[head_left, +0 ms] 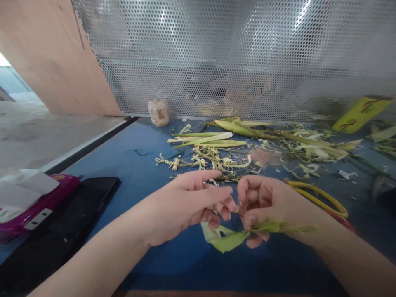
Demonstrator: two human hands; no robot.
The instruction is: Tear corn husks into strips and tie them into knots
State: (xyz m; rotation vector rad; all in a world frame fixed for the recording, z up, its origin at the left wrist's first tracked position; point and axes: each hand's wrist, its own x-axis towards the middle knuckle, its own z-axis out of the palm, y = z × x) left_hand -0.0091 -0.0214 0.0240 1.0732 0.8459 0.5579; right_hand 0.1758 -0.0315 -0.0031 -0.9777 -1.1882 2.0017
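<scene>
A folded pale green leaf strip (229, 241), which looks like corn husk, hangs below my fingers. My right hand (262, 202) is closed, pinching it between thumb and fingers, and its thin end runs back across the wrist. Close by on the left, my left hand (198, 198) has its fingers apart and partly bent. Its fingertips are near the right fingers and just above the loop of the strip; I see nothing gripped in them. Small knotted, braided pale pieces (206, 154) lie beyond my hands, with several flat leaf strips (210, 140) behind them.
Long green stalks (253, 131) and scraps lie at the back right of the blue table (105, 144), near a yellow tube (361, 113). A jar (158, 112) stands by the perforated metal panel (216, 53). A yellow-handled tool (321, 196) is at right; a black tray-like object (83, 206) at left.
</scene>
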